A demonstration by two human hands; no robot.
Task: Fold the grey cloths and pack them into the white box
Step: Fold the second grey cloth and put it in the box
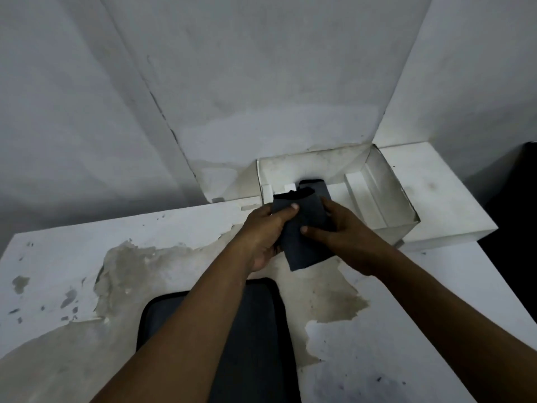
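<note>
Two hands on one folded grey cloth (303,231), held just over the near-left corner of the white box (389,199). Left hand (266,232) gripping the cloth's left side, thumb pressed flat across the upper face. Right hand (347,238) gripping the right side, thumb laid on the middle, fingers curled behind. Dark charcoal grey, matte, folded to a narrow oblong and tilted; lower corner hanging free on the near side of the box, upper end rounded over and reaching past the box's near wall. Cannot tell whether that upper end touches the box floor. Open-topped, scuffed inside, with a white card insert along its right wall. Well nearer than the box, beneath both forearms: a flat dark grey sheet (258,330) with black edging, lying on the stained, peeling white worktop (72,257).
</note>
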